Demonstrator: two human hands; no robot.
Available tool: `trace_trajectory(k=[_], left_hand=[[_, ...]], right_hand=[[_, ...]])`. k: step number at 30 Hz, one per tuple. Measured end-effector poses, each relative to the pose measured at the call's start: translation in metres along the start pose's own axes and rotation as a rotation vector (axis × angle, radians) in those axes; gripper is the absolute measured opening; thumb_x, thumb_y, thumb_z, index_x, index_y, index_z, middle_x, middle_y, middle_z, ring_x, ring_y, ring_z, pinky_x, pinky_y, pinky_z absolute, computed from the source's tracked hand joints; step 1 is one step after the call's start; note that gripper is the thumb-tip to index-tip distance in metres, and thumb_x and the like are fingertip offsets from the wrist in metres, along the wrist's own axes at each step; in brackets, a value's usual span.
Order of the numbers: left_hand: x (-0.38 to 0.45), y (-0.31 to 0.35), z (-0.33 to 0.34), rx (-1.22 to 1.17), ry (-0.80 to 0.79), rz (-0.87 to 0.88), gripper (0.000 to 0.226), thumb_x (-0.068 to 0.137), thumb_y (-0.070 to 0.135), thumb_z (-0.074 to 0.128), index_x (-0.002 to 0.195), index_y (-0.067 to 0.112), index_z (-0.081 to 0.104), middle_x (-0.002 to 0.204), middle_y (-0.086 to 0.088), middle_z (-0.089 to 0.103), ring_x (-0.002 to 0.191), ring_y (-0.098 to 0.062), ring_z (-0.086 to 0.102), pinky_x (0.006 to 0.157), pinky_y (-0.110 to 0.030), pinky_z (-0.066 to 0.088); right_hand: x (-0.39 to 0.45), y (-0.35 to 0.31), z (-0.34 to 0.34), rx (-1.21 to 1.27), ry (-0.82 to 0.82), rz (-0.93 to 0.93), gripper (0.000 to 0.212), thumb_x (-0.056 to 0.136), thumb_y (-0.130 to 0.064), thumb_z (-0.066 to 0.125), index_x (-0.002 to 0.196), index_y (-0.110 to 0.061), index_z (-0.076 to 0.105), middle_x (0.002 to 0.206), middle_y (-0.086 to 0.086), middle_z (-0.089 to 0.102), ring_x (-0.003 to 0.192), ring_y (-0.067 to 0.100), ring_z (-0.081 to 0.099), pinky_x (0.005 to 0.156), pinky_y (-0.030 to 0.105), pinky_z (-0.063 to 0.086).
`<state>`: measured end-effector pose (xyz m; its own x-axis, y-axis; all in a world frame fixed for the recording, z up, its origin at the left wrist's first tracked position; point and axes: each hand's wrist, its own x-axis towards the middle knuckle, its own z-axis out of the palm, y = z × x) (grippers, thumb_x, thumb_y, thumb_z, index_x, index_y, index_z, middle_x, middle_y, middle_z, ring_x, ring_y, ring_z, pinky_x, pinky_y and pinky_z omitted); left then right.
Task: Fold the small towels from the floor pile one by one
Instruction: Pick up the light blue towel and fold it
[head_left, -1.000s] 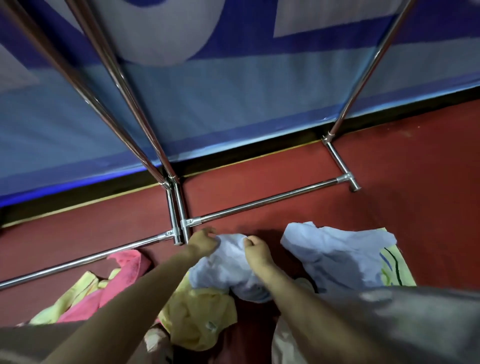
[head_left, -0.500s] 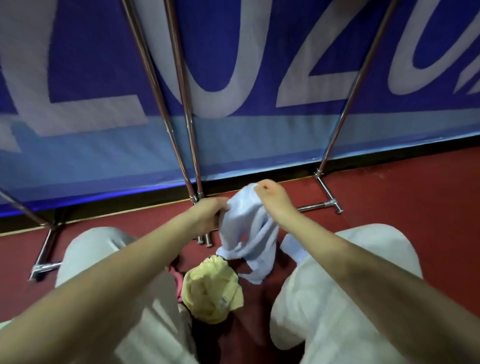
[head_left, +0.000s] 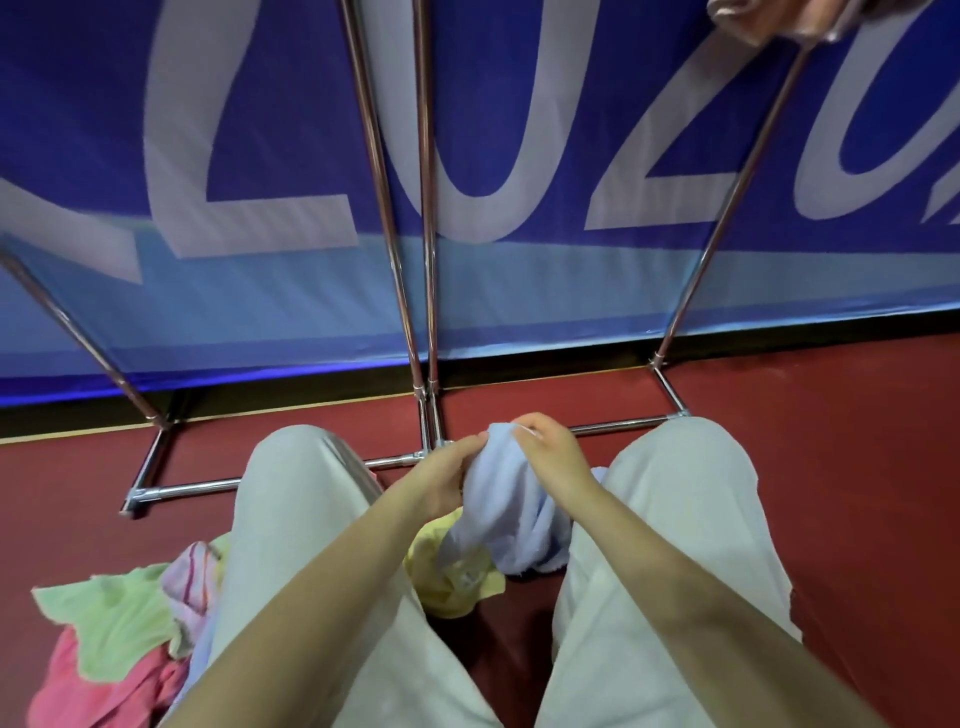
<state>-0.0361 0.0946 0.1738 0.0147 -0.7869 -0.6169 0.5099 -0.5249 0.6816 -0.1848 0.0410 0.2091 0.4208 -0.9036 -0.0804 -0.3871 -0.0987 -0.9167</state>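
Observation:
A pale blue small towel (head_left: 511, 504) hangs bunched between my knees, its lower end trailing to the floor. My left hand (head_left: 441, 480) grips its left side and my right hand (head_left: 553, 454) pinches its top edge. Under it on the red floor lies a crumpled yellow towel (head_left: 457, 587). A heap of green, pink and striped towels (head_left: 119, 634) sits on the floor at my lower left, partly hidden by my left leg.
My two legs in light trousers (head_left: 306, 519) flank the towel. Chrome rack bars (head_left: 618, 427) run along the floor just ahead, with uprights (head_left: 426, 208) rising before a blue banner. A pinkish cloth (head_left: 753, 21) hangs at the top right.
The blue towel has come up off the floor pile and back toward my lap. My view has tilted up and my knees have come into view.

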Motion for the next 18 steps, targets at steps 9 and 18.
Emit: trace_trajectory(k=[9,18], left_hand=[[-0.018,0.003,-0.005,-0.057,0.203,0.123,0.029,0.097,0.021,0.055,0.117,0.001,0.061,0.114,-0.020,0.066,0.100,-0.028,0.062,0.081,-0.035,0.050],[-0.030,0.031,-0.017,-0.013,0.607,0.509,0.028,0.091,0.042,0.061,0.102,0.018,0.071,0.102,-0.003,0.070,0.096,-0.018,0.064,0.075,-0.026,0.050]], right_hand=[[-0.004,0.005,0.017,-0.096,-0.086,-0.077,0.005,0.092,-0.015,0.057,0.090,-0.018,0.060,0.086,-0.003,0.061,0.080,0.011,0.053,0.063,0.007,0.037],[-0.007,0.034,0.022,-0.340,-0.236,-0.071,0.037,0.089,-0.036,0.059,0.067,-0.010,0.045,0.063,0.006,0.044,0.061,0.015,0.036,0.060,0.032,0.029]])
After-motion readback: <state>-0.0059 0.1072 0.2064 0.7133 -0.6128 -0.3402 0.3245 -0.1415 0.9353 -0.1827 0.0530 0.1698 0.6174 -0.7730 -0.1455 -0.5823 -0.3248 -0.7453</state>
